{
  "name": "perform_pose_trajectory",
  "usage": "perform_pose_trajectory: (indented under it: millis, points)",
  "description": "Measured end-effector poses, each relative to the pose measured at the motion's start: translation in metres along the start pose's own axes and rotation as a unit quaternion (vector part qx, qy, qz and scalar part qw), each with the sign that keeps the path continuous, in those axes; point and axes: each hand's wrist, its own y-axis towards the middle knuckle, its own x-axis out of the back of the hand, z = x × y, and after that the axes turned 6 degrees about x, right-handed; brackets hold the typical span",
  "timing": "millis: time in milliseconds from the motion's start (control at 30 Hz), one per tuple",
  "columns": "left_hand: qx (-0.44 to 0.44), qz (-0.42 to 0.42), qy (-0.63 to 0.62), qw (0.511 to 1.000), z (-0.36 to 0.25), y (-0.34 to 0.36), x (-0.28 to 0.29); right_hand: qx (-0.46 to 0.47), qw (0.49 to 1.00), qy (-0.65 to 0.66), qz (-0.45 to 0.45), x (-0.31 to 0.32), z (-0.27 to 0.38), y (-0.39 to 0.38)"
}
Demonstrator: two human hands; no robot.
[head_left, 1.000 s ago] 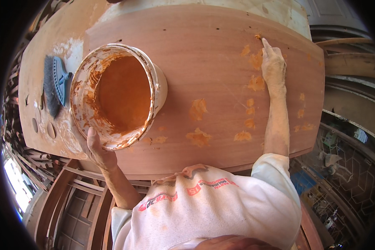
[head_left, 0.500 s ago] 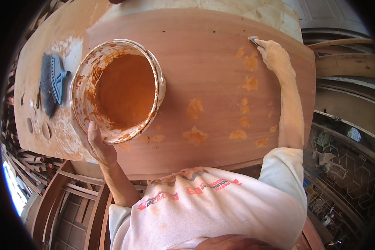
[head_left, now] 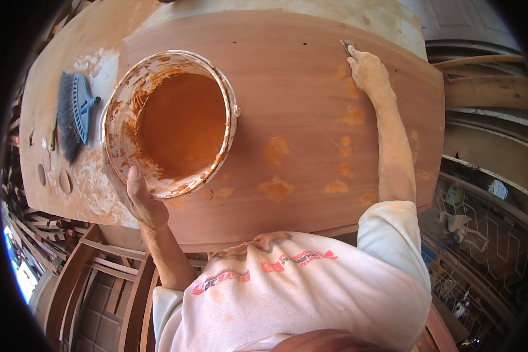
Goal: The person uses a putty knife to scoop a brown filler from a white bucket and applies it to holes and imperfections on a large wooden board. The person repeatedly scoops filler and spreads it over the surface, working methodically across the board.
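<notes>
My left hand grips a white bucket by its near left side, thumb over the rim. Orange-brown paste lies inside, and smears of it coat the inner wall. At the far right of a reddish-brown wooden panel, my right hand is closed round a small putty knife. The blade touches or hovers just over the wood; which one I cannot tell. Patches of orange filler dot the panel, several of them in a row below my right hand.
A blue brush head with grey bristles lies left of the bucket on the dusty tabletop. Two or three small oval pieces lie near it. Curved wooden parts are stacked at right, and wooden frames stand at lower left.
My right hand and the putty knife have moved left and slightly away from me. The bucket in my left hand has shifted a little to the right.
</notes>
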Motion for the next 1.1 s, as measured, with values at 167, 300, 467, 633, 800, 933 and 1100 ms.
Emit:
perform_pose_trajectory:
  millis: [167,300,467,633,800,933,1100]
  points:
    - [0.018,-0.023,0.027,0.999,-0.005,-0.001,-0.003,-0.009,0.995,-0.044,0.091,0.038,0.022,-0.003]
    - [0.026,-0.017,0.002,1.0,-0.01,0.003,-0.006,-0.03,0.997,-0.005,0.076,0.038,0.016,0.006]
    - [-0.018,-0.005,0.023,1.0,-0.008,0.004,-0.003,0.002,0.994,-0.01,0.113,0.049,0.004,0.013]
    - [0.02,-0.005,0.03,0.999,-0.014,0.006,-0.003,-0.011,0.995,0.006,0.098,0.036,-0.018,0.031]
    - [0.01,-0.008,0.007,1.0,-0.016,0.006,-0.004,-0.055,0.988,0.043,0.135,0.055,0.017,0.026]
    - [0.033,-0.014,-0.06,0.998,-0.013,0.01,0.004,0.035,0.985,0.015,0.167,0.042,0.019,0.023]
    - [0.045,0.038,-0.043,0.997,-0.01,0.029,0.033,0.067,0.996,0.013,0.065,0.015,0.09,-0.009]
